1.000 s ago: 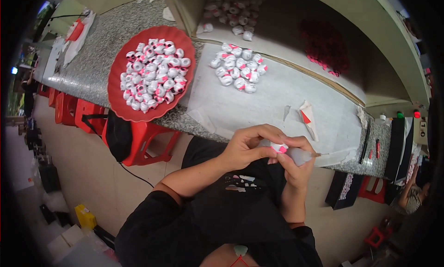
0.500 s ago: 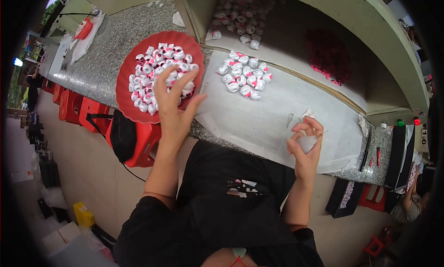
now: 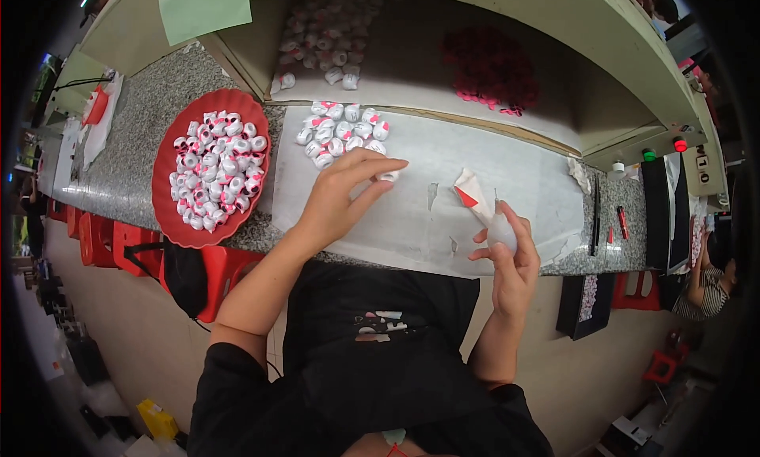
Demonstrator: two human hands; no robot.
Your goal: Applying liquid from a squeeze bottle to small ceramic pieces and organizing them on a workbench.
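Note:
My left hand [image 3: 340,196] pinches a small white piece [image 3: 389,174] between fingertips and thumb, over the paper sheet [image 3: 538,188] just right of a group of white pieces with pink marks [image 3: 343,130]. My right hand [image 3: 514,271] grips a translucent squeeze bottle [image 3: 502,231] with a needle tip pointing up. A crumpled white cloth with a red patch [image 3: 473,194] lies just beyond it. A red scalloped tray [image 3: 165,168] piled with similar pieces sits to the left of the sheet.
A shelf [image 3: 404,61] holds more white pieces [image 3: 324,37] and dark pink pieces [image 3: 491,69]. Pens [image 3: 622,223] and dark trays [image 3: 657,212] are at the right. Red stools [image 3: 134,239] stand under the counter, and a co-worker [image 3: 701,295] shows at the far right.
My hands separated from around a pink-and-white piece. My left hand reached into the red tray, then moved right over the sheet with a white piece. The right hand tilted the bottle upward.

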